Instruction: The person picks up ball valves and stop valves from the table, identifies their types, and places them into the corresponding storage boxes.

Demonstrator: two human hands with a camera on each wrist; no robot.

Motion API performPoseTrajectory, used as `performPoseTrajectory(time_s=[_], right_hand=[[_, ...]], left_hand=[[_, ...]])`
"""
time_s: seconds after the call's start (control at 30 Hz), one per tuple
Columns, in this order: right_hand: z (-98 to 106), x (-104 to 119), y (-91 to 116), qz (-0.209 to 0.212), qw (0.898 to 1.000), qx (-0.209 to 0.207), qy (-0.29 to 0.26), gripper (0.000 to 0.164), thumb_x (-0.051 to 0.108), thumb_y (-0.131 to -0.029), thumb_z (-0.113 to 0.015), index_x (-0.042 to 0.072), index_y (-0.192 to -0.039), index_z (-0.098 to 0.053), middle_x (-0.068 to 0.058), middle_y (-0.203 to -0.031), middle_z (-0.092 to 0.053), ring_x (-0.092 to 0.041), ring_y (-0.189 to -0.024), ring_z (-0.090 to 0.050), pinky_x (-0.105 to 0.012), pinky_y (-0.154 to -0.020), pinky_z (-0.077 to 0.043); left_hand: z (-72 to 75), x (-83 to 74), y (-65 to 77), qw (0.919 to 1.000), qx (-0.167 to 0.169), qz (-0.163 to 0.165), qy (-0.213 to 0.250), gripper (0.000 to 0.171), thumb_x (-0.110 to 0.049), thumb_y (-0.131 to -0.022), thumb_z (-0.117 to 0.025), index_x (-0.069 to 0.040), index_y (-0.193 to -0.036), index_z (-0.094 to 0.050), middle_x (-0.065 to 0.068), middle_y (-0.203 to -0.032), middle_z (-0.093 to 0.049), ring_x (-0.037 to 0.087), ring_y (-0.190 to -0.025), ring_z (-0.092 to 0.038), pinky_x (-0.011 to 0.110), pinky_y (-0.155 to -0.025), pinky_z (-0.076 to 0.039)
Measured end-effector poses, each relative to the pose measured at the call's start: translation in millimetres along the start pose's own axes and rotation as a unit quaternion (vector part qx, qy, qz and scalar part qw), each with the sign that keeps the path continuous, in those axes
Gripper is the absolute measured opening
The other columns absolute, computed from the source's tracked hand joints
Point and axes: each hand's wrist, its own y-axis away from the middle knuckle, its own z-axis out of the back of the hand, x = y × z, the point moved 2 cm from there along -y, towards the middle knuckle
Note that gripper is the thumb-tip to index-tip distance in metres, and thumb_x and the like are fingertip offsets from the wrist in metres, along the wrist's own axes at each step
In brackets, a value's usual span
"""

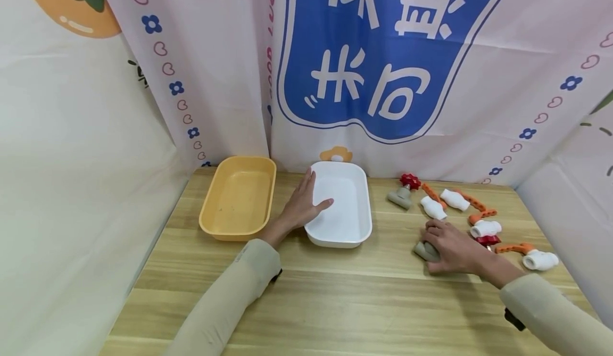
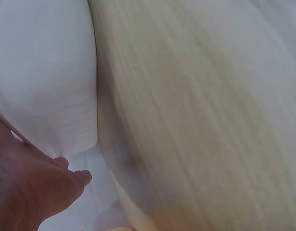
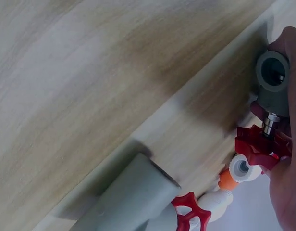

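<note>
My left hand [image 1: 304, 201] rests at the left rim of a white tray [image 1: 362, 207], fingers extended along its side and the thumb spread over its inside. The left wrist view shows the hand right against the tray's outer wall [image 2: 52, 86]. Over on the right, my right hand [image 1: 450, 247] grips a grey pipe valve [image 3: 273, 101] close over the table. Its red handwheel [image 3: 256, 144] sits under the palm. A second grey valve [image 3: 133, 192] lies nearer the right wrist, with its own red handwheel [image 3: 192, 211].
A yellow tray [image 1: 210, 228] stands left of the white one. Beyond the right hand lie another grey valve [image 1: 399, 197] with a red handwheel and several white ball valves [image 1: 455, 199] with orange levers. Printed cloth [image 1: 230, 79] hangs behind the wooden table [image 1: 335, 303].
</note>
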Motion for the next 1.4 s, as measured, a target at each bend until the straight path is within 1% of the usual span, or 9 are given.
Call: performPoseTrajectory(time_s=[0.27, 0.5, 0.67, 0.8, 0.9, 1.03, 1.2, 1.4], right_hand=[[-1, 0, -3, -0.019, 1.000, 0.011, -0.008, 0.055, 0.040, -0.076, -0.087, 0.000, -0.112, -0.074, -0.020, -0.113, -0.069, -0.033, -0.105, -0.063, -0.053, -0.083, -0.059], [-1, 0, -6, -0.029, 1.000, 0.007, -0.002, 0.052, 0.039, -0.076, -0.086, 0.001, -0.108, -0.075, -0.019, -0.111, -0.069, -0.034, -0.106, -0.062, -0.053, -0.083, -0.059], [5, -2, -15, -0.034, 0.999, -0.017, -0.003, 0.047, 0.035, -0.073, -0.087, 0.001, -0.103, -0.075, -0.018, -0.106, -0.070, -0.034, -0.106, -0.063, -0.052, -0.084, -0.059], [10, -4, -25, -0.022, 0.998, -0.050, -0.005, 0.042, 0.032, -0.071, -0.088, 0.002, -0.098, -0.075, -0.015, -0.100, -0.071, -0.035, -0.103, -0.064, -0.052, -0.083, -0.060], [15, -4, -31, -0.019, 0.997, -0.069, -0.010, 0.042, 0.030, -0.069, -0.088, 0.002, -0.096, -0.074, -0.014, -0.097, -0.071, -0.035, -0.102, -0.065, -0.052, -0.080, -0.060], [21, -3, -39, -0.031, 0.997, -0.073, -0.022, 0.042, 0.030, -0.069, -0.088, 0.001, -0.097, -0.075, -0.016, -0.098, -0.072, -0.036, -0.103, -0.065, -0.051, -0.080, -0.061], [28, -1, -49, -0.040, 0.995, -0.083, -0.037, 0.041, 0.027, -0.070, -0.087, 0.000, -0.098, -0.076, -0.016, -0.100, -0.072, -0.032, -0.101, -0.064, -0.047, -0.077, -0.060], [37, 3, -64, -0.051, 0.992, -0.102, -0.054, 0.043, 0.027, -0.070, -0.084, -0.002, -0.100, -0.077, -0.020, -0.104, -0.072, -0.035, -0.104, -0.063, -0.052, -0.081, -0.060]], left_hand=[[-0.3, 0.2, 0.1, 1.0000, 0.004, 0.000, -0.003, 0.098, -0.061, -0.106, -0.049, -0.010, -0.171, 0.004, 0.005, -0.179, 0.012, 0.029, -0.165, -0.002, 0.056, -0.132, -0.012], [-0.9, -1.1, 0.1, 1.0000, 0.004, -0.001, 0.002, 0.090, -0.058, -0.110, -0.040, -0.010, -0.170, 0.005, 0.006, -0.179, 0.012, 0.029, -0.165, 0.000, 0.055, -0.132, -0.010], [-1.4, -0.5, 0.1, 0.9999, 0.001, -0.008, 0.008, 0.082, -0.055, -0.112, -0.032, -0.009, -0.170, 0.006, 0.007, -0.179, 0.012, 0.029, -0.165, 0.001, 0.053, -0.133, -0.009], [-0.8, 0.0, 1.1, 0.9998, -0.002, -0.016, 0.012, 0.075, -0.050, -0.114, -0.024, -0.008, -0.170, 0.005, 0.007, -0.179, 0.012, 0.029, -0.165, 0.002, 0.050, -0.133, -0.007], [0.2, -0.6, 2.6, 0.9996, -0.002, -0.021, 0.018, 0.072, -0.046, -0.115, -0.020, -0.007, -0.169, 0.005, 0.007, -0.179, 0.012, 0.029, -0.165, 0.003, 0.049, -0.134, -0.007], [1.3, -2.2, 3.9, 0.9994, 0.000, -0.024, 0.023, 0.069, -0.042, -0.115, -0.019, -0.007, -0.169, 0.005, 0.007, -0.179, 0.012, 0.028, -0.165, 0.004, 0.049, -0.134, -0.006], [1.2, -2.2, 4.1, 0.9994, 0.001, -0.021, 0.026, 0.068, -0.040, -0.115, -0.019, -0.007, -0.169, 0.006, 0.006, -0.179, 0.013, 0.028, -0.165, 0.004, 0.049, -0.133, -0.006], [0.0, -1.6, 3.2, 0.9996, 0.000, -0.014, 0.025, 0.068, -0.041, -0.115, -0.019, -0.008, -0.170, 0.006, 0.005, -0.179, 0.013, 0.029, -0.165, 0.003, 0.049, -0.133, -0.006]])
